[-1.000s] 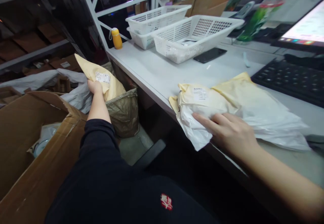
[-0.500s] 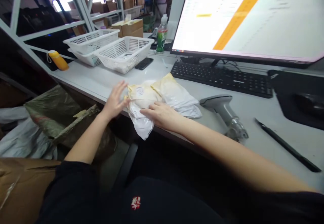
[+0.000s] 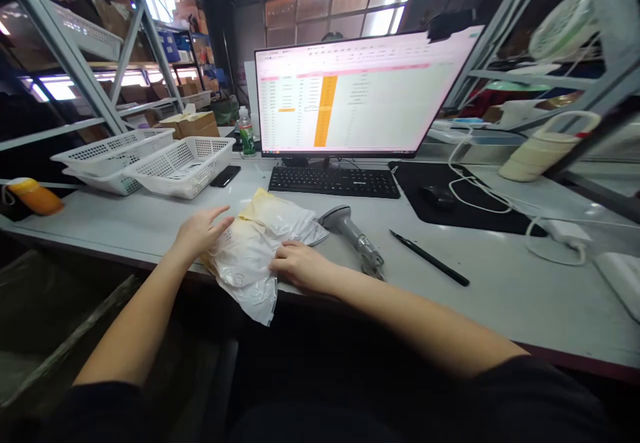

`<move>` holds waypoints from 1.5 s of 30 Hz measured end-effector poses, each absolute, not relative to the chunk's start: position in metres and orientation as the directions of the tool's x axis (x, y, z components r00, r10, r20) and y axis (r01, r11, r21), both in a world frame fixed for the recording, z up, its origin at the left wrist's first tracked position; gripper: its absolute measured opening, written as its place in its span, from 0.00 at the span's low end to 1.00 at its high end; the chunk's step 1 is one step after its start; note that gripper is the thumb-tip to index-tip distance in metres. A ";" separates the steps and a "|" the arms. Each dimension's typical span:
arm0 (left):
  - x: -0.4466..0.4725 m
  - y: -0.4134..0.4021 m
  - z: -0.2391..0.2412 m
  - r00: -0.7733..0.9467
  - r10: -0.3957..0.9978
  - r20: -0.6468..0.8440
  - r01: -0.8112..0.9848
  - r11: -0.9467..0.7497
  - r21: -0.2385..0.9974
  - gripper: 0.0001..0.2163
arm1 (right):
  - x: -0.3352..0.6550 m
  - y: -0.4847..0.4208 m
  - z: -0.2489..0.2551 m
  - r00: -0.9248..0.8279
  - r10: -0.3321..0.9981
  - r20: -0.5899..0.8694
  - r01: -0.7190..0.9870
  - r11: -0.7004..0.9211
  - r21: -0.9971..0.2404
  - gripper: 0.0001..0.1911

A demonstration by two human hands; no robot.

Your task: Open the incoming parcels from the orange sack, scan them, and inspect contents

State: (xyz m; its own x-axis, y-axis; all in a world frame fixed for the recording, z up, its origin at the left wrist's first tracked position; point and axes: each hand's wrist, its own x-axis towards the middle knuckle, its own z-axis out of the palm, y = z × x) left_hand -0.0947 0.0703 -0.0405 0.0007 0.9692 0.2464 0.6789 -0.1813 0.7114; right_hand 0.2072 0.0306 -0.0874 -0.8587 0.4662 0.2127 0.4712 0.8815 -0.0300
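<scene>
A white-and-yellow plastic bag (image 3: 245,266) lies at the desk's front edge, its lower corner hanging over. Beside its left edge is my left hand (image 3: 200,235), the fingers apart and the thumb over the bag. My right hand (image 3: 304,266) has its fingers curled against the bag's right edge, which they appear to pinch; the fingertips are partly hidden. Behind it, other white plastic bags (image 3: 285,216) with a yellow end lie overlapping. A grey barcode scanner (image 3: 353,233) rests just right of them.
A keyboard (image 3: 335,181) and a monitor (image 3: 300,103) stand behind the bags. At left are white baskets (image 3: 200,173), a phone (image 3: 225,176) and a yellow bottle (image 3: 37,196). A black pen (image 3: 430,258), mouse (image 3: 437,196) and white cable (image 3: 480,186) occupy the right.
The view has swung right and up, showing the whole monitor. My right hand has shifted from the bag's middle to its right edge. My left hand stays beside the bag.
</scene>
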 end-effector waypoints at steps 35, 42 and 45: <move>-0.018 0.076 -0.035 -0.437 0.898 -0.039 -0.646 -0.284 0.709 0.16 | 0.250 -0.020 0.001 -0.413 0.910 0.029 0.099 0.076 -0.992 0.41; -0.016 0.075 -0.045 -0.604 0.790 0.101 -0.505 -0.478 0.719 0.16 | 0.243 -0.030 0.003 -0.394 0.916 0.080 0.072 0.118 -0.990 0.48; -0.020 0.076 -0.045 -0.594 0.793 0.139 -0.459 -0.476 0.750 0.15 | 0.245 -0.032 0.003 -0.386 0.920 0.062 0.064 0.094 -0.994 0.49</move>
State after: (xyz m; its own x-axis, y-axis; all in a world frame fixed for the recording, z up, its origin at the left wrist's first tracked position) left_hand -0.0204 0.0759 -0.0454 -0.5938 0.7925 0.1392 -0.4595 -0.4760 0.7499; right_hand 0.2448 -0.0322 0.0029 -0.3860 0.9204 0.0618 0.0640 0.0936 -0.9936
